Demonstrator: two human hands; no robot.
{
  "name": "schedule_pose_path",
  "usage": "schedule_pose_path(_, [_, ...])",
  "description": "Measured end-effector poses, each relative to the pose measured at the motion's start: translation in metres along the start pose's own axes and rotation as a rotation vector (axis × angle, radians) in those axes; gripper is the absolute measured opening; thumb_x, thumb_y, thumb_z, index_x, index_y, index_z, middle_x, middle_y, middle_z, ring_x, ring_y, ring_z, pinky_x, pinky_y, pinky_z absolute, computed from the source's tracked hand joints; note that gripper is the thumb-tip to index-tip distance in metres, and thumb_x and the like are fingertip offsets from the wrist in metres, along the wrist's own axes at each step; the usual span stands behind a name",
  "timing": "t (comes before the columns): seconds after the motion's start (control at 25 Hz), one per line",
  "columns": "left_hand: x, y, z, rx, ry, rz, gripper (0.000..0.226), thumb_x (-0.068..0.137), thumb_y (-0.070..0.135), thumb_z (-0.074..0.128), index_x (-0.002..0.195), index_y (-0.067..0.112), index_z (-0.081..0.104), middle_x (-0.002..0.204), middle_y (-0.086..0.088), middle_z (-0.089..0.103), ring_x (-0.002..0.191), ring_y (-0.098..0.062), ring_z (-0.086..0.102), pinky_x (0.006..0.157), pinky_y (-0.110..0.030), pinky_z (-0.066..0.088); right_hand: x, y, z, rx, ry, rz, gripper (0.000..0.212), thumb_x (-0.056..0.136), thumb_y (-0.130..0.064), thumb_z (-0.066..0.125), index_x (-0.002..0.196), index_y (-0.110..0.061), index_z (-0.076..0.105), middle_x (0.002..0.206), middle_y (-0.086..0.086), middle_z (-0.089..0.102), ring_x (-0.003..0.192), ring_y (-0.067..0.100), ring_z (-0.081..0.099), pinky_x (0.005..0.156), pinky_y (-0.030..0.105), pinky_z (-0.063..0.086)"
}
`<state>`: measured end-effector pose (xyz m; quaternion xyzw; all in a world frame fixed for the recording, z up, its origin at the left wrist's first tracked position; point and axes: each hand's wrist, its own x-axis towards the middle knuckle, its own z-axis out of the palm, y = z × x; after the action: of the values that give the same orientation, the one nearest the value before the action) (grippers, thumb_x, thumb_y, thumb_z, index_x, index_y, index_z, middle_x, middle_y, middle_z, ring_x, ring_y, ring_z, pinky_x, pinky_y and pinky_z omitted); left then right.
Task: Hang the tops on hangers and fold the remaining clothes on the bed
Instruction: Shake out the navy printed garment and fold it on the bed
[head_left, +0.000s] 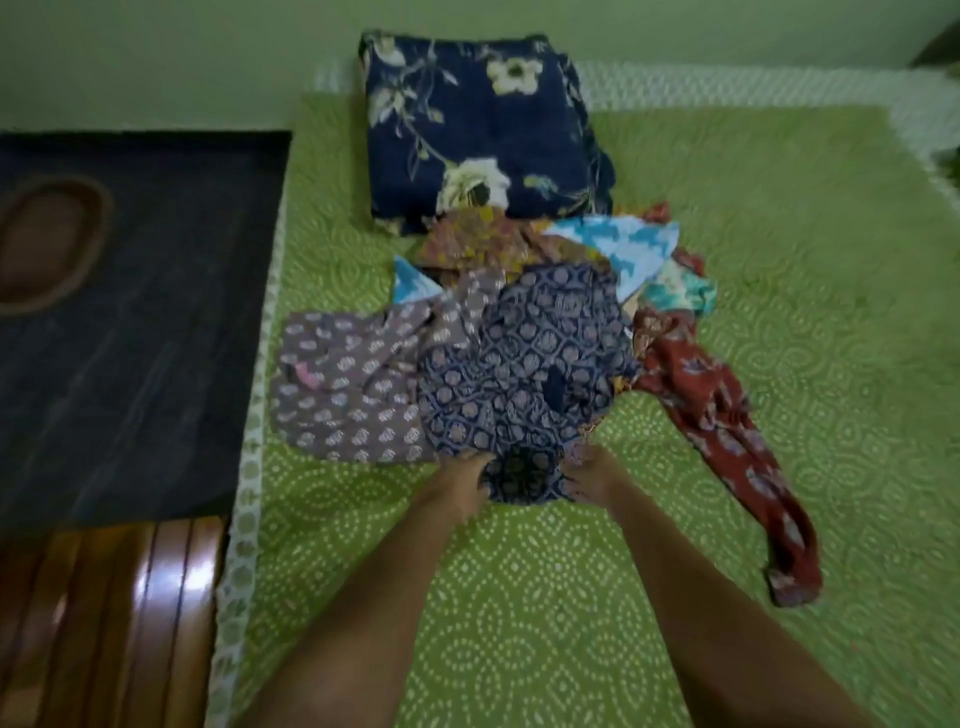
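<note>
Two bare hands reach forward over the green dotted bedspread (519, 597) to the near edge of a heap of clothes. Topmost in the heap lies a navy block-printed garment (524, 364), and its nearest bunched end sits right between the hands. The left hand (462, 480) grips that end from the left, fingers curled into the cloth; the right hand (587, 475) grips it from the right, fingers likewise bent onto the fabric, though blur hides the fingertips. Touching the navy piece on its left, a grey-mauve printed garment (343, 384) lies spread flat. To the right a red patterned garment (727, 431) trails toward the near right of the bed, apart from both hands. Behind the navy piece lie a brown-mustard printed garment (467, 241) and a light blue and white cloth (623, 244). Farther back, a folded navy floral quilt (478, 124) rests on the bedspread by the wall. Beside the bed on the left lie a dark mat (130, 312) and a glossy wooden surface (104, 623).
</note>
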<state>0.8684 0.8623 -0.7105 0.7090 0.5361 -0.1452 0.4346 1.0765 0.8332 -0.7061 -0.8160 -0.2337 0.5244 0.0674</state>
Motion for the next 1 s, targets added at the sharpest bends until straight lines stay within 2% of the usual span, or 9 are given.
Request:
schedule_pose_path(0.08, [0.032, -0.006, 0.04, 0.162, -0.047, 0.045, 0.065, 0.093, 0.012, 0.056, 0.149, 0.027, 0.027, 0.156, 0.001, 0.022, 0.136, -0.028, 0.033, 0.107, -0.039, 0.039, 0.028, 0.011, 0.007, -0.04, 0.11, 0.036, 0.053, 0.09, -0.015, 0.062, 0.138, -0.003, 0.042, 0.135, 0.017, 0.047, 0.122, 0.034, 0.05, 0.1, 0.035, 0.042])
schedule_pose_path(0.2, [0.055, -0.007, 0.068, 0.303, 0.074, 0.05, 0.057, 0.089, 0.004, 0.057, 0.14, 0.024, 0.04, 0.148, 0.002, 0.031, 0.133, -0.026, 0.033, 0.099, -0.038, 0.045, 0.057, 0.025, 0.02, -0.114, 0.188, 0.006, 0.07, 0.084, -0.021, 0.072, 0.142, -0.005, 0.036, 0.148, 0.014, 0.025, 0.132, 0.032, 0.036, 0.108, 0.032, 0.031])
schedule_pose_path(0.32, [0.054, -0.011, 0.066, 0.402, 0.12, 0.089, 0.038, 0.089, 0.004, 0.054, 0.126, 0.017, 0.053, 0.136, -0.001, 0.049, 0.121, -0.022, 0.047, 0.091, -0.033, 0.05, 0.055, 0.038, 0.039, -0.281, 0.08, -0.055, 0.057, 0.085, -0.027, 0.071, 0.132, -0.005, 0.049, 0.137, 0.015, 0.044, 0.122, 0.031, 0.047, 0.096, 0.027, 0.039])
schedule_pose_path(0.4, [0.037, -0.013, 0.044, 0.397, 0.062, 0.086, 0.027, 0.093, 0.007, 0.049, 0.118, 0.015, 0.053, 0.116, -0.004, 0.058, 0.097, -0.018, 0.056, 0.077, -0.027, 0.052, 0.032, 0.035, 0.038, -0.329, -0.047, -0.075, 0.043, 0.088, -0.032, 0.066, 0.121, -0.006, 0.059, 0.118, 0.012, 0.06, 0.11, 0.028, 0.057, 0.083, 0.026, 0.042])
schedule_pose_path(0.52, [-0.005, -0.004, -0.016, 0.238, 0.157, -0.016, 0.012, 0.098, 0.013, 0.039, 0.107, 0.015, 0.047, 0.101, -0.009, 0.06, 0.081, -0.021, 0.056, 0.06, -0.024, 0.04, -0.016, -0.002, 0.005, -0.327, -0.022, -0.134, 0.04, 0.094, -0.041, 0.055, 0.104, -0.004, 0.064, 0.098, 0.013, 0.063, 0.103, 0.031, 0.061, 0.07, 0.028, 0.04])
schedule_pose_path(0.64, [-0.063, 0.032, -0.096, 0.12, 0.327, -0.055, 0.018, 0.099, 0.016, 0.034, 0.113, 0.017, 0.046, 0.094, -0.008, 0.056, 0.077, -0.023, 0.056, 0.06, -0.027, 0.038, -0.095, -0.064, -0.047, -0.362, 0.051, -0.243, 0.039, 0.102, -0.029, 0.041, 0.132, -0.007, 0.053, 0.119, 0.016, 0.058, 0.106, 0.028, 0.057, 0.083, 0.028, 0.041])
schedule_pose_path(0.72, [-0.11, 0.067, -0.149, 0.006, 0.484, -0.009, 0.02, 0.097, 0.012, 0.04, 0.115, 0.014, 0.047, 0.098, -0.011, 0.057, 0.08, -0.026, 0.056, 0.065, -0.033, 0.044, -0.169, -0.107, -0.079, -0.168, 0.108, -0.394, 0.034, 0.103, -0.013, 0.037, 0.133, -0.009, 0.053, 0.12, 0.016, 0.059, 0.102, 0.027, 0.058, 0.086, 0.03, 0.043])
schedule_pose_path(0.88, [-0.23, 0.151, -0.252, -0.406, 0.837, 0.196, 0.012, 0.095, 0.004, 0.046, 0.096, 0.011, 0.037, 0.093, -0.015, 0.053, 0.079, -0.026, 0.049, 0.066, -0.033, 0.036, -0.348, -0.17, -0.139, 0.253, 0.115, -0.637, 0.015, 0.091, -0.021, 0.061, 0.078, -0.014, 0.064, 0.089, 0.007, 0.064, 0.087, 0.024, 0.058, 0.081, 0.036, 0.046])
schedule_pose_path(1.0, [-0.313, 0.204, -0.3, -0.619, 0.936, 0.453, 0.013, 0.096, 0.012, 0.049, 0.103, 0.011, 0.038, 0.099, -0.01, 0.054, 0.085, -0.024, 0.05, 0.071, -0.028, 0.035, -0.46, -0.196, -0.17, 0.454, 0.003, -0.834, 0.021, 0.095, -0.021, 0.053, 0.077, -0.013, 0.06, 0.071, 0.003, 0.06, 0.06, 0.017, 0.057, 0.054, 0.023, 0.047])
